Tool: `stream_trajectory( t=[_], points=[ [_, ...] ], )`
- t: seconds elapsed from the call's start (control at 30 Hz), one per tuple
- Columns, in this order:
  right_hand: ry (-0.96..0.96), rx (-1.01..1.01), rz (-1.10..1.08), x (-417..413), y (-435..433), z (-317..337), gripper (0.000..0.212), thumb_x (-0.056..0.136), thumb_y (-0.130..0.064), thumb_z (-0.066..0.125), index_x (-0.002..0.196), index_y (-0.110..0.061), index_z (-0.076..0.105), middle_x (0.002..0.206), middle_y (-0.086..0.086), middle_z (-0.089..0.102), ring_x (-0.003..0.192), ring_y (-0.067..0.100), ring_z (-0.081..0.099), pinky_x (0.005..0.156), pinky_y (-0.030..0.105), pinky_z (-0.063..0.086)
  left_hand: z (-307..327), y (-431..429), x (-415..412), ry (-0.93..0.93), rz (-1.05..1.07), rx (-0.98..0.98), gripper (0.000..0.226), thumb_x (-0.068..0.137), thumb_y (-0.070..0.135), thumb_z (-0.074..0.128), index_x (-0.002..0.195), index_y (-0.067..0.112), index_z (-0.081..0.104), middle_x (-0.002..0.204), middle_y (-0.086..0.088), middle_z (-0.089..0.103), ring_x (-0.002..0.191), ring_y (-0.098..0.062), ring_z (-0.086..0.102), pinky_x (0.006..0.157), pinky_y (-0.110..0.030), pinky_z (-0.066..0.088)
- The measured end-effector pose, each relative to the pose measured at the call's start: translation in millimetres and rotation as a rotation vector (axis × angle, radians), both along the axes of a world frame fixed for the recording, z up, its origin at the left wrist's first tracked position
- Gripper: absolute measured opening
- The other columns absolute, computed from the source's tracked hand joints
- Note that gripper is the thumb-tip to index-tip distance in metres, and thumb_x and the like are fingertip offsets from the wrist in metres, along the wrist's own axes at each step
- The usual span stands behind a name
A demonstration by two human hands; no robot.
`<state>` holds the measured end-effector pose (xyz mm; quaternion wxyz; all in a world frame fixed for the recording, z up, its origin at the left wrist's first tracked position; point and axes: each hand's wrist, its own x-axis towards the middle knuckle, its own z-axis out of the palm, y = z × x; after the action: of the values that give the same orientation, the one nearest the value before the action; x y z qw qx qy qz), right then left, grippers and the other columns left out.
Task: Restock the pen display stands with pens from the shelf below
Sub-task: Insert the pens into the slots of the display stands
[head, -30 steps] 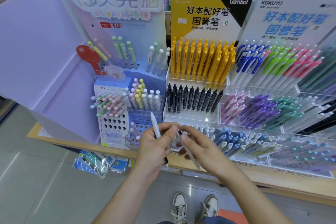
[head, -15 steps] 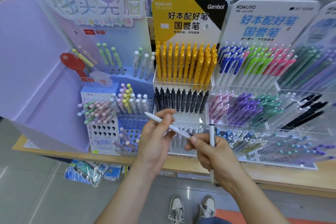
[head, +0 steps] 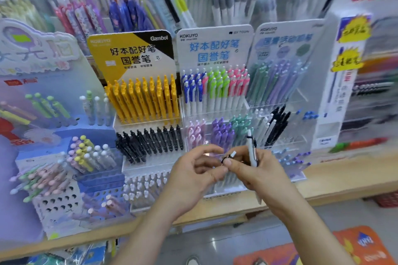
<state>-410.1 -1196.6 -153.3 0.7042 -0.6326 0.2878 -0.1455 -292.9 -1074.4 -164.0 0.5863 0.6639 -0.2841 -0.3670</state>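
My right hand grips a white pen upright, its lower end poking out under the palm. My left hand is curled beside it. Its thumb and fingertips meet my right thumb at a second short white and black pen end, seen almost end-on. Both hands hover in front of the Kokuyo display stand, at its pastel pen rows. To the right of the hands, a clear compartment holds a few white and black pens. The yellow Gambol stand with yellow and black pens is to the left.
A purple lollipop-pen display fills the left. A Uni stand rises at the right. The wooden shelf edge runs under the stands. Below it lie plastic packets and an orange box on the floor.
My view has swung right and up. The pen in my left hand has turned from lying across to pointing end-on at my right thumb. The right hand's pen stays upright.
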Motion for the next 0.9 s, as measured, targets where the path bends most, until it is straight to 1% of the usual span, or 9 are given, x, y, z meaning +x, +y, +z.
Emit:
stream_trajectory(
  t=[0.13, 0.2, 0.27, 0.4, 0.53, 0.63, 0.7, 0.77, 0.9],
  points=[
    [0.016, -0.013, -0.039, -35, -30, 5, 0.011, 0.09, -0.016, 0.065, 0.096, -0.007, 0.063, 0.049, -0.015, 0.05, 0.042, 0.0, 0.041, 0.043, 0.011, 0.031, 13, -46, -25, -0.054, -0.176, -0.041, 0.053, 0.082, -0.001, 0.071, 0.109, 0.044, 0.066, 0.084, -0.011, 0.069, 0.075, -0.02, 0.066, 0.078, -0.032, 0.056],
    [-0.025, 0.016, -0.107, -62, -52, 10, 0.031, 0.086, -0.038, 0.061, 0.106, -0.014, 0.059, 0.061, -0.011, 0.052, 0.043, 0.006, 0.032, 0.042, 0.016, 0.028, 15, -71, -47, -0.109, -0.231, -0.034, 0.058, 0.079, -0.002, 0.073, 0.106, 0.049, 0.068, 0.076, 0.001, 0.065, 0.071, -0.012, 0.059, 0.073, -0.023, 0.052],
    [-0.107, 0.018, -0.201, -91, -77, 13, 0.038, 0.085, -0.048, 0.051, 0.109, -0.019, 0.055, 0.075, 0.0, 0.056, 0.043, 0.009, 0.027, 0.041, 0.018, 0.023, 18, -99, -71, -0.186, -0.242, -0.022, 0.056, 0.076, 0.001, 0.077, 0.103, 0.05, 0.07, 0.073, 0.014, 0.06, 0.066, -0.004, 0.049, 0.063, -0.014, 0.043],
    [-0.185, -0.039, -0.31, -155, -139, 21, 0.029, 0.089, -0.04, 0.045, 0.098, -0.019, 0.062, 0.075, 0.004, 0.054, 0.046, 0.013, 0.029, 0.044, 0.02, 0.024, 23, -155, -126, -0.251, -0.229, -0.029, 0.046, 0.076, 0.002, 0.077, 0.096, 0.043, 0.073, 0.065, 0.019, 0.05, 0.061, -0.002, 0.042, 0.059, -0.014, 0.036],
    [-0.215, -0.078, -0.423, -217, -200, 30, 0.027, 0.087, -0.025, 0.055, 0.095, -0.006, 0.072, 0.069, 0.001, 0.058, 0.063, 0.011, 0.053, 0.059, 0.014, 0.044, 30, -209, -173, -0.202, -0.183, -0.017, 0.034, 0.078, 0.003, 0.076, 0.085, 0.036, 0.07, 0.067, 0.008, 0.061, 0.065, -0.012, 0.057, 0.062, -0.032, 0.051],
    [-0.149, -0.162, -0.431, -255, -241, 35, 0.022, 0.08, -0.024, 0.067, 0.098, -0.015, 0.076, 0.08, 0.007, 0.069, 0.081, 0.008, 0.064, 0.07, 0.011, 0.049, 37, -241, -193, -0.144, -0.142, -0.029, 0.024, 0.074, 0.002, 0.078, 0.085, 0.021, 0.069, 0.073, -0.014, 0.067, 0.069, -0.026, 0.066, 0.065, -0.031, 0.057],
    [-0.155, -0.202, -0.428, -273, -266, 40, 0.019, 0.074, -0.023, 0.072, 0.092, -0.021, 0.077, 0.083, 0.014, 0.067, 0.081, 0.012, 0.062, 0.071, 0.016, 0.051, 42, -259, -202, -0.128, -0.127, -0.046, 0.021, 0.073, 0.002, 0.078, 0.087, 0.015, 0.07, 0.072, -0.013, 0.07, 0.071, -0.028, 0.068, 0.067, -0.034, 0.058],
    [-0.192, -0.253, -0.456, -283, -292, 47, 0.015, 0.074, -0.018, 0.074, 0.088, -0.022, 0.077, 0.083, 0.008, 0.069, 0.08, 0.013, 0.064, 0.072, 0.02, 0.054, 49, -275, -208, -0.139, -0.109, -0.063, 0.016, 0.076, 0.001, 0.075, 0.087, 0.013, 0.071, 0.073, -0.011, 0.071, 0.072, -0.027, 0.068, 0.068, -0.034, 0.058],
    [-0.338, -0.374, -0.548, -279, -339, 70, 0.02, 0.084, 0.003, 0.07, 0.095, -0.014, 0.07, 0.089, 0.006, 0.075, 0.087, 0.015, 0.072, 0.079, 0.027, 0.058, 60, -306, -208, -0.173, -0.049, -0.103, 0.01, 0.081, 0.005, 0.07, 0.086, 0.014, 0.073, 0.076, -0.012, 0.071, 0.072, -0.027, 0.067, 0.066, -0.025, 0.057]
  ],
)
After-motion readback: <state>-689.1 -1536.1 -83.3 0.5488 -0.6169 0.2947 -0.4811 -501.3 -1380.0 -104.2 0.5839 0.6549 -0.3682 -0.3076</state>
